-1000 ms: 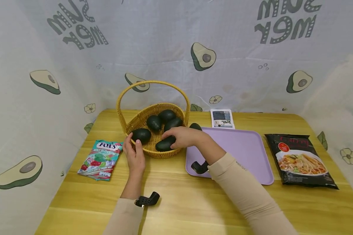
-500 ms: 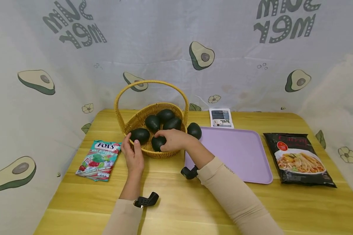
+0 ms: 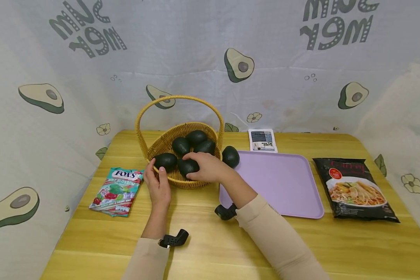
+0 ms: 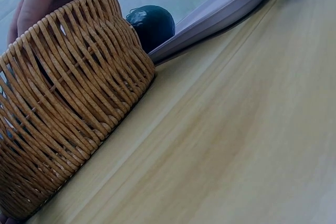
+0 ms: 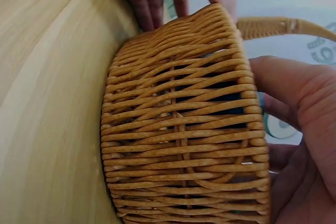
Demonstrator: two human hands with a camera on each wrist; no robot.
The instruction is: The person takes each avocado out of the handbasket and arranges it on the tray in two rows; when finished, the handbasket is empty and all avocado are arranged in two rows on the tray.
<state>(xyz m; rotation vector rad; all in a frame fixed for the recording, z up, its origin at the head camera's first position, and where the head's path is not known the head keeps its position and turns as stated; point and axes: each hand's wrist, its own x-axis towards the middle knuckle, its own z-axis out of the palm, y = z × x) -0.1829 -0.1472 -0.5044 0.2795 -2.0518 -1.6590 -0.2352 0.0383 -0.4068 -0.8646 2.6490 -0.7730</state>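
In the head view, a yellow wicker basket (image 3: 187, 184) with a tall hoop handle holds several dark green avocados. My left hand (image 3: 158, 187) grips its left front rim; the right wrist view has the thumb over the rim and the fingers outside against the weave. My right hand (image 3: 207, 166) reaches in over the right front and holds an avocado (image 3: 188, 168) between thumb and fingers. Close to its left lies another avocado (image 3: 165, 161). Behind are more, including a rear avocado (image 3: 196, 137). The wicker wall (image 5: 178, 124) mostly hides the held avocado in the right wrist view.
A single avocado (image 3: 231, 156) sits outside the basket, by the left corner of a lilac tray (image 3: 280, 182). A Fox's candy bag (image 3: 118, 190) lies left, a black noodle packet (image 3: 355, 190) right. A white printed packet (image 3: 263, 140) lies behind the tray.
My right hand has shifted left with the avocado, bringing it near the front left one. The avocado beside the tray shows more fully. My left hand stays at the rim.
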